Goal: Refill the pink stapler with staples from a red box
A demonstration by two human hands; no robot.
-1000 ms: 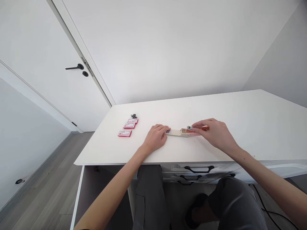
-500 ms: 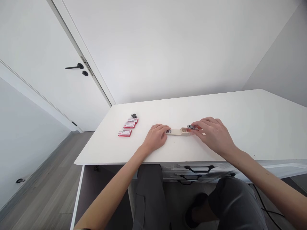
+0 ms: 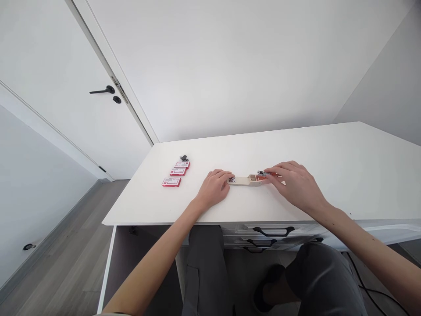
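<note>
A cream and orange-red stapler [image 3: 243,181] lies opened out lengthwise on the white tabletop [image 3: 329,175]. At its left end, by a small dark-patterned patch, my left hand [image 3: 215,188] rests with curled fingers gripping it. My right hand [image 3: 294,182] is closed on the orange-red part at the right end, thumb and forefinger pinching it. A shiny metal piece [image 3: 261,173] shows just beside those fingertips. The palm and fingers partly cover the right end, so its inside is not fully visible.
Red-and-white small boxes [image 3: 171,182] lie in a column on the left of the tabletop, with a small black item [image 3: 184,158] behind them. Black-handled drawers [image 3: 273,231] and an open cabinet compartment are below the front edge. A wall stands behind.
My right hand has shifted slightly to the right, and its fingers sit a little differently on the orange-red part. My left hand stays at the stapler's left end.
</note>
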